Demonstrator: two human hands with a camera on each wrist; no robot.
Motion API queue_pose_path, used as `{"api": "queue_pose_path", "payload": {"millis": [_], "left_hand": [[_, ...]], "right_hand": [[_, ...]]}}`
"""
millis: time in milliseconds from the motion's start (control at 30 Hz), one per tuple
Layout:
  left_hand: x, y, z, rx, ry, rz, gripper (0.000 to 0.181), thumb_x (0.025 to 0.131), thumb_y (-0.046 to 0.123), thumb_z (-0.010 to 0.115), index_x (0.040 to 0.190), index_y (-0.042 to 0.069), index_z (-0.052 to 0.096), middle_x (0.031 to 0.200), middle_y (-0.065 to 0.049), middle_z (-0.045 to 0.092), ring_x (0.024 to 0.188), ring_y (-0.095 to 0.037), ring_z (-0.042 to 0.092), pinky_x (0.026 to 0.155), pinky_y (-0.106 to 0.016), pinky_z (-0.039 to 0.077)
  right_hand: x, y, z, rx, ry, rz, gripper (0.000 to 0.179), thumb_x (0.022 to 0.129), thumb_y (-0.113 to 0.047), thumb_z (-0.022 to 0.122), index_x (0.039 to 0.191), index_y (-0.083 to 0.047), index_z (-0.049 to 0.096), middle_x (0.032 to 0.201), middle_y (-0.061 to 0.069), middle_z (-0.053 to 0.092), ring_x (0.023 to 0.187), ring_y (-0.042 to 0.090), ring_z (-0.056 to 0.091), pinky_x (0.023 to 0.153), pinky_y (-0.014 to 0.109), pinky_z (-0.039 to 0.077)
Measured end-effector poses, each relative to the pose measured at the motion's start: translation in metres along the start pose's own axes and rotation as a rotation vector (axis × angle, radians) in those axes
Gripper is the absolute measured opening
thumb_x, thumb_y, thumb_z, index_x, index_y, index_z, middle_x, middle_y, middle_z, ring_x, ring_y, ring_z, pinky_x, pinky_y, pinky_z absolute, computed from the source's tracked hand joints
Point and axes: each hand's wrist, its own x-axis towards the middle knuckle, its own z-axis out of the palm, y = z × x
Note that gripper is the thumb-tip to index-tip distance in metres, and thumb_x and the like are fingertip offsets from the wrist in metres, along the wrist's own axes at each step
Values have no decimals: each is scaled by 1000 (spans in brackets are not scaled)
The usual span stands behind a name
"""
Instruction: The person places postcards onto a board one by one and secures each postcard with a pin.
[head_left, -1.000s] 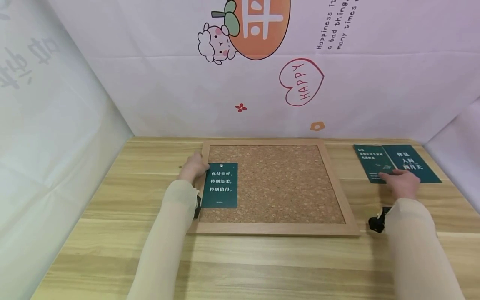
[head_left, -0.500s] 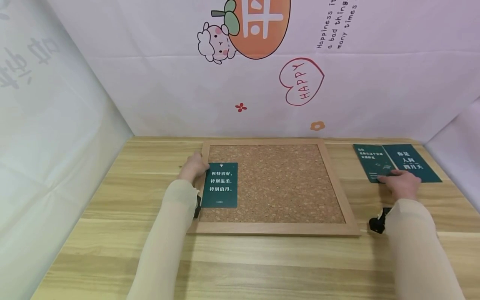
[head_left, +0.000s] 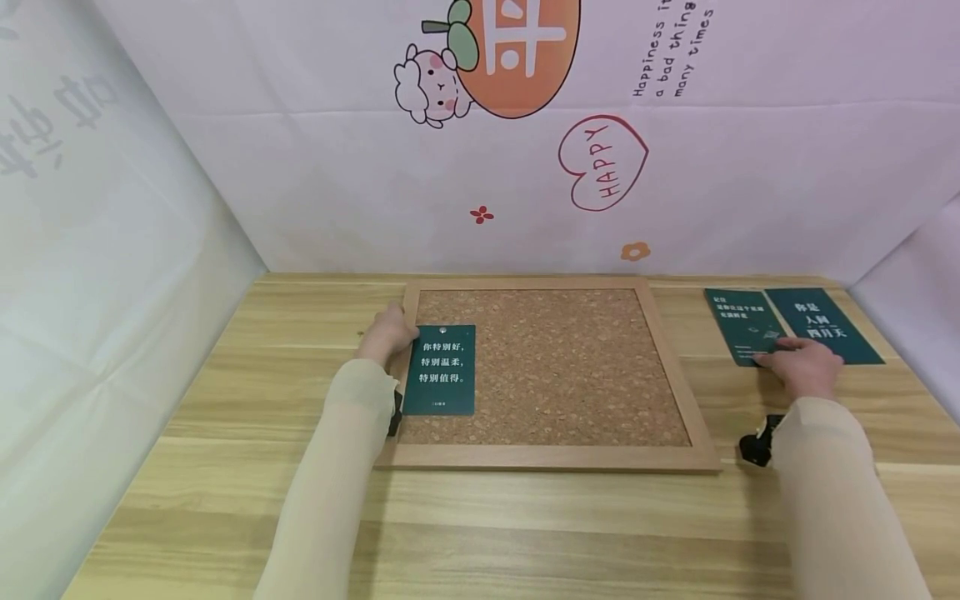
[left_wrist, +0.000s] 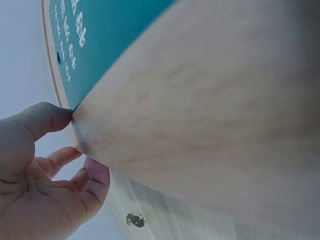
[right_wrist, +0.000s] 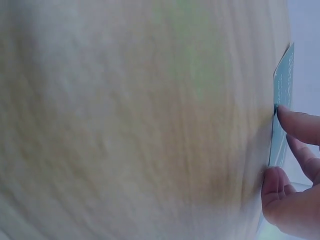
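Observation:
In the head view my left hand grips the left frame edge of a corkboard, with the thumb on top beside a dark green card. Its fingers lie along the frame's outer side in the left wrist view. That card bears white writing and a small round pin near its top edge. At the right, my right hand holds the near edge of another green card, with its thumb on the card and its fingers bent. A third green card lies close beside it, partly behind the hand.
Loose metal tacks lie on the wooden table left of the corkboard, below my left hand. White printed cloth stands behind the table and at both sides. Black wrist cameras hang below the sleeves.
The card under my right hand has shifted slightly left, and the gap to the card beside it has widened. My left hand and the corkboard have stayed in place.

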Motion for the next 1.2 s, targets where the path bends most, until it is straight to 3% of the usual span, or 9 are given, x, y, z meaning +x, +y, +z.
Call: {"api": "queue_pose_path", "payload": {"millis": [233, 833, 1200], "left_hand": [[1, 0, 0, 0, 11, 3, 56, 99, 14, 44, 147, -4, 21, 144, -29, 37, 131, -40, 43, 107, -50, 41], [0, -1, 1, -18, 13, 4, 53, 99, 14, 44, 145, -3, 24, 140, -28, 41, 128, -39, 46, 105, -51, 43], [0, 0, 0, -28, 8, -5, 53, 99, 14, 44, 145, -4, 23, 141, -29, 41, 130, -40, 45, 106, -51, 42]], "right_hand": [[0, 0, 0, -52, 18, -2, 62, 94, -21, 55, 144, 5, 31, 155, 34, 3, 142, 53, -3, 117, 60, 1], [-5, -3, 1, -93, 54, -21, 60, 93, -23, 57, 142, 6, 37, 148, 39, 17, 130, 53, 14, 102, 61, 19], [-3, 1, -1, -71, 19, -7, 65, 94, -29, 55, 146, 0, 30, 155, 34, 6, 138, 55, 4, 111, 63, 11]]}}
